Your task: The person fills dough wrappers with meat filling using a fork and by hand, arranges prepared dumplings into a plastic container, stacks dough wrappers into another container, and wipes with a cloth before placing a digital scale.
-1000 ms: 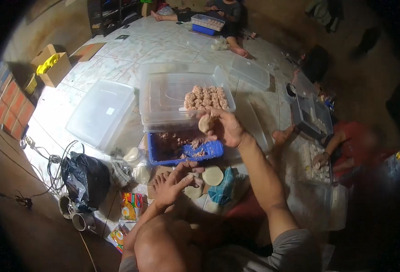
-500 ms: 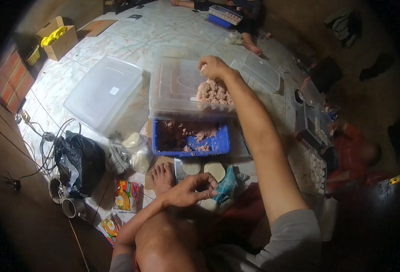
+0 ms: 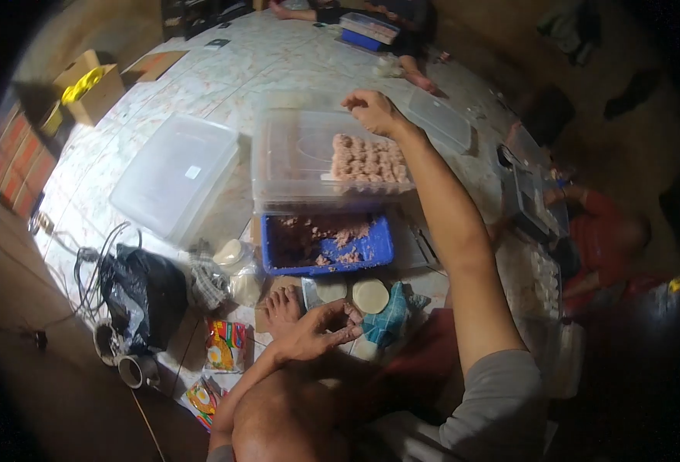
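My right hand [image 3: 375,113] hovers above a clear plastic container [image 3: 290,154], its fingers loosely bent and apart, with nothing visible in them. Below it, rows of small pinkish dumplings [image 3: 367,160] fill the right part of that container. My left hand [image 3: 326,329] rests near my knee, fingers curled with a gap to the thumb; no held thing shows. Beside it lie round pale dough wrappers [image 3: 371,296] and a teal checked cloth [image 3: 387,319]. Between my hands stands a blue tub [image 3: 328,269] with remains of pinkish minced filling [image 3: 348,231] along its walls.
A large clear lid [image 3: 167,173] lies left on the tiled floor. Nearer are a black plastic bag [image 3: 144,296], cables, a mug [image 3: 136,371] and noodle packets [image 3: 225,345]. Bagged wrappers [image 3: 244,285] sit beside the tub. Other people sit at right and at the back with containers.
My right hand has lifted slightly off the dumplings, and the pale bit at its fingertips no longer shows. My left hand stays low. The view has shifted slightly.
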The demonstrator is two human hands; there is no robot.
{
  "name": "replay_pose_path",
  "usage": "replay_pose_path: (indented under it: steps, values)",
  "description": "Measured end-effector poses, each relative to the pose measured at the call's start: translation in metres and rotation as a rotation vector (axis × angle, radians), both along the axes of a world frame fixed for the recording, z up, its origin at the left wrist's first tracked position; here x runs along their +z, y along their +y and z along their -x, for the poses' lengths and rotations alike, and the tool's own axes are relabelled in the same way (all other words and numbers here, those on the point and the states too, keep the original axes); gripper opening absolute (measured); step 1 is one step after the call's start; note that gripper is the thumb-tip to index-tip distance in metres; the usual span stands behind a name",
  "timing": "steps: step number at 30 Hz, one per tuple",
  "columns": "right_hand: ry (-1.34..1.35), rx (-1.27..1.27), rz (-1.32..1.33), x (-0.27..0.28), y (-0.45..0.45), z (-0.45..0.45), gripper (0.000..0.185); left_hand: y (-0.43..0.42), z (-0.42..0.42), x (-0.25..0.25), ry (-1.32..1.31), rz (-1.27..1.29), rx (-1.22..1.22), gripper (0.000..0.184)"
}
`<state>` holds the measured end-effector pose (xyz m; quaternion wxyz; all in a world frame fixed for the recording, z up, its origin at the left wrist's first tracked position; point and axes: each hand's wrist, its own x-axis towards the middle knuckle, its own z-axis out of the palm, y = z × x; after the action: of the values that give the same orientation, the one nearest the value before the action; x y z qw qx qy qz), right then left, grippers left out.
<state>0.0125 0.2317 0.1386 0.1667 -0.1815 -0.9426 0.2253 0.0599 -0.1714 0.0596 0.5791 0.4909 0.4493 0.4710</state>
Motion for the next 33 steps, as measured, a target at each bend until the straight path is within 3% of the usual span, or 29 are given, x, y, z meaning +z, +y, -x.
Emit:
replay_pose_path:
  steps: [2,3,4,5,7,8,9,11,12,14,15,18,19,20,21,22,23,24,25,26,28,29,30,32,33]
  values:
    - [0.22,-0.041,0.09,0.015,-0.028,-0.049,0.018,-0.001,-0.004,-0.017,-0.168,0.018,0.045,0.02]
    - [0.331,-0.012,0.161,0.013,-0.043,-0.073,0.018,-0.001,-0.005,-0.026,-0.094,0.003,0.064,0.019]
    - [0.382,-0.008,0.399,0.006,-0.069,-0.103,0.019,-0.001,-0.006,-0.034,-0.02,-0.011,0.084,0.018]
    - [0.445,-0.002,0.636,-0.005,-0.1,-0.135,0.02,0.0,-0.007,-0.042,0.055,-0.022,0.104,0.017]
    - [0.424,0.116,0.704,-0.057,-0.142,-0.198,0.021,0.004,-0.012,-0.035,-0.079,0.041,0.081,0.016]
    - [0.328,-0.005,0.595,-0.078,-0.17,-0.225,0.025,0.005,-0.015,-0.027,-0.132,0.106,0.068,0.015]
    - [0.035,-0.122,0.468,-0.094,-0.19,-0.255,0.031,0.008,-0.019,-0.026,-0.14,0.11,0.063,0.015]
    - [0.041,-0.331,0.325,-0.138,-0.225,-0.298,0.026,0.015,-0.028,-0.024,-0.12,0.144,0.055,0.014]
    - [-0.032,-0.374,0.493,-0.173,-0.228,-0.319,0.031,0.017,-0.031,-0.025,-0.098,0.141,0.054,0.014]
    - [-0.522,-0.484,-0.068,-0.201,-0.246,-0.352,0.062,0.027,-0.035,-0.032,-0.008,0.12,0.013,0.014]
    - [-0.634,-0.444,-0.059,-0.204,-0.253,-0.361,0.073,0.029,-0.037,-0.038,-0.018,0.159,0.012,0.015]
    - [-0.546,-0.394,-0.052,-0.301,-0.242,-0.38,0.082,0.047,-0.04,-0.062,0.012,0.187,-0.03,0.024]
    - [-0.261,-0.41,-0.196,-0.302,-0.236,-0.382,0.073,0.055,-0.042,-0.063,0.049,0.177,-0.018,0.027]
    - [-0.072,-0.506,0.102,-0.304,-0.227,-0.373,0.061,0.063,-0.044,-0.065,0.084,0.165,0.001,0.031]
    - [0.167,-0.596,0.375,-0.291,-0.22,-0.361,0.05,0.07,-0.043,-0.075,0.104,0.1,0.02,0.046]
    - [0.192,-0.541,0.424,-0.23,-0.224,-0.354,0.044,0.074,-0.039,-0.083,0.175,0.05,0.039,0.063]
    - [0.217,-0.486,0.468,-0.173,-0.23,-0.349,0.039,0.082,-0.054,-0.063,0.037,0.057,-0.046,0.07]
    - [0.372,-0.364,0.523,-0.163,-0.237,-0.331,0.04,0.09,-0.069,-0.043,-0.104,0.064,-0.128,0.077]
    - [0.382,-0.345,0.334,-0.152,-0.242,-0.314,0.041,0.107,-0.05,-0.096,0.081,0.044,-0.165,0.078]
    - [0.435,-0.378,0.31,-0.146,-0.247,-0.296,0.039,0.116,-0.05,-0.123,0.071,0.076,-0.125,0.077]
    - [0.614,-0.595,0.486,-0.158,-0.248,-0.251,0.034,0.138,0.012,-0.248,1.217,-0.737,0.254,0.071]
    - [0.647,-0.618,0.574,-0.16,-0.244,-0.234,0.032,0.148,0.011,-0.221,0.861,-0.357,0.36,0.061]
    - [0.455,-0.504,0.723,-0.149,-0.239,-0.232,0.035,0.15,0.013,-0.198,0.629,-0.252,0.464,0.058]
    - [0.631,-0.2,0.503,-0.146,-0.24,-0.226,0.039,0.143,0.032,-0.147,0.159,-0.156,0.556,0.054]
    - [0.749,-0.132,0.255,-0.103,-0.238,-0.244,0.045,0.137,0.04,-0.122,0.004,-0.132,0.575,0.052]
